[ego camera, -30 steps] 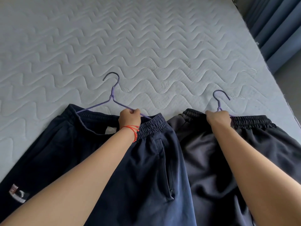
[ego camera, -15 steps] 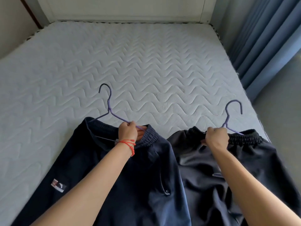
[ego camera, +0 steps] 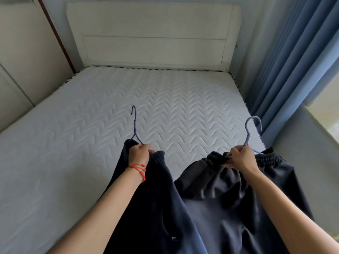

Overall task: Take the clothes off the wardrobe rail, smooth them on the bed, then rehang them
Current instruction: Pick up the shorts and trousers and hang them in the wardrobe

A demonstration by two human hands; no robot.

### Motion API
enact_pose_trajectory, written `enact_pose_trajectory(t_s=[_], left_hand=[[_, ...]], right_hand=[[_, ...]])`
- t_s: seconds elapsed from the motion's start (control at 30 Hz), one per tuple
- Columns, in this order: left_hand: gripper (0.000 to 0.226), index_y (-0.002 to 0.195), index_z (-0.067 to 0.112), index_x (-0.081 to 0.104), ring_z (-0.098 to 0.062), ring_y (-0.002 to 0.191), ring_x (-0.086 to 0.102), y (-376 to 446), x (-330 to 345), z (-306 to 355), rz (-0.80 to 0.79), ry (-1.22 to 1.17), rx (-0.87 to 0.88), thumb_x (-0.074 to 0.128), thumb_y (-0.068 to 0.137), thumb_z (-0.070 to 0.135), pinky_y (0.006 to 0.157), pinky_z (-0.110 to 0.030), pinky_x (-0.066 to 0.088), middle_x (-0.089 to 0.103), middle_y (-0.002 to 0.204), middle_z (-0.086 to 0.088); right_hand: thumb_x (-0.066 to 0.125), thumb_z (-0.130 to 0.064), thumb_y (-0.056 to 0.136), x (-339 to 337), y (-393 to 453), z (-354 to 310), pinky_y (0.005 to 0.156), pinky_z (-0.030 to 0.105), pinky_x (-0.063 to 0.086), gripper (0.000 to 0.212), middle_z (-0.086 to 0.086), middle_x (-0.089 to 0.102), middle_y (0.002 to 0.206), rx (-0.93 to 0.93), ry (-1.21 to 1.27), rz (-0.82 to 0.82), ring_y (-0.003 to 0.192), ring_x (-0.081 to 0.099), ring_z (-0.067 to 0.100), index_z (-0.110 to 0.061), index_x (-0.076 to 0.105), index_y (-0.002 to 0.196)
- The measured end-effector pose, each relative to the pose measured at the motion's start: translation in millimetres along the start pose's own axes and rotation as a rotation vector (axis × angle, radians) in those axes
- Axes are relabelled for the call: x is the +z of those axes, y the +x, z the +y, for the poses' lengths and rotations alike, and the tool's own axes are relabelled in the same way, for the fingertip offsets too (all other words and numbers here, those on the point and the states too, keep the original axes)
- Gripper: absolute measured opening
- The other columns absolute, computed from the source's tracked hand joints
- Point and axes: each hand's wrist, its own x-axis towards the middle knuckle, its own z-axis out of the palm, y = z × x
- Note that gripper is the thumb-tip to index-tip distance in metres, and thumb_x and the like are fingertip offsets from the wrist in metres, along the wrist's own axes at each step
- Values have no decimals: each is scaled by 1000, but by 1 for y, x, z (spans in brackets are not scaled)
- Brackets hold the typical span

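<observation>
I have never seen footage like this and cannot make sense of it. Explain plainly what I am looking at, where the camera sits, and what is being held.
There is no machine here: a person wears a wide-angle camera on the head, looking forward and down, so you see their own bare arms. Ahead lies a bed with a white quilted mattress, a pale headboard behind it and blue curtains on the right. The left hand, with a red string bracelet on its wrist, grips a purple wire hanger carrying dark navy trousers. The right hand grips a second, lighter purple hanger with dark grey elastic-waist trousers. Both garments look lifted at the waistband.
</observation>
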Motion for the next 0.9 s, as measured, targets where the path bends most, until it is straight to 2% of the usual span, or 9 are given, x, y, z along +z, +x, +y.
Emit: enact_pose_trajectory(t_s=[0.13, 0.17, 0.23, 0.3, 0.4, 0.53, 0.7, 0.83, 0.9], left_hand=[[33, 51, 8, 56, -16, 52, 47, -24, -39, 46, -1, 3, 61, 58, 83, 7, 55, -21, 39, 51, 27, 11], [32, 51, 9, 57, -16, 52, 47, -30, -49, 58, -2, 8, 83, 59, 83, 8, 55, -22, 38, 51, 28, 10], [30, 53, 11, 59, -16, 51, 47, -44, -68, 81, -8, 13, 122, 58, 83, 8, 54, -22, 37, 51, 28, 11], [28, 57, 12, 61, -16, 51, 46, -58, -87, 101, -6, 15, 156, 56, 84, 7, 52, -22, 36, 51, 28, 10], [24, 65, 9, 66, -17, 52, 46, -80, -115, 125, 14, 5, 198, 54, 85, 6, 52, -24, 35, 53, 35, 7], [21, 79, 1, 70, -17, 54, 46, -111, -156, 147, 52, 6, 247, 50, 87, 5, 53, -24, 35, 51, 31, 8], [22, 91, -5, 69, -17, 53, 44, -157, -213, 166, 144, 7, 316, 50, 89, 5, 55, -24, 36, 49, 46, 0], [23, 76, 6, 68, -16, 50, 41, -193, -268, 172, 228, 0, 323, 50, 89, 7, 50, -22, 35, 47, 32, 7], [22, 74, 8, 67, -15, 49, 40, -211, -298, 174, 288, 2, 335, 51, 89, 7, 43, -14, 36, 47, 29, 9]], right_hand=[[35, 8, 82, -7, -39, -57, 43, 16, 47, 26, 11, 54, 45, -63, -63, -47, 30, 56, 9, -1, 48, 62], [34, 8, 82, -8, -49, -72, 45, 18, 48, 27, 12, 54, 47, -73, -64, -84, 33, 58, 11, -2, 46, 61], [35, 7, 83, -8, -69, -101, 58, 35, 53, 27, 18, 56, 61, -87, -54, -165, 47, 63, 30, -1, 45, 59], [35, 6, 86, -9, -90, -128, 59, 41, 53, 27, 19, 56, 69, -107, -43, -238, 56, 61, 36, -3, 47, 63], [36, 5, 89, -7, -125, -166, 57, 40, 56, 13, 14, 57, 72, -157, -49, -367, 53, 62, 27, 7, 49, 86], [35, 4, 90, 0, -165, -204, 42, 29, 55, 25, 11, 57, 72, -226, -51, -460, 40, 61, 11, 2, 46, 112], [39, 3, 88, 15, -213, -241, 39, 27, 53, 28, 10, 58, 69, -319, -91, -582, 37, 59, 9, 8, 47, 114], [38, -2, 90, 36, -251, -265, 45, 33, 55, 23, 9, 57, 65, -397, -145, -700, 41, 59, 18, 4, 49, 109], [39, -4, 90, 49, -273, -278, 44, 32, 55, 16, 8, 57, 66, -451, -175, -775, 46, 59, 20, -1, 51, 100]])
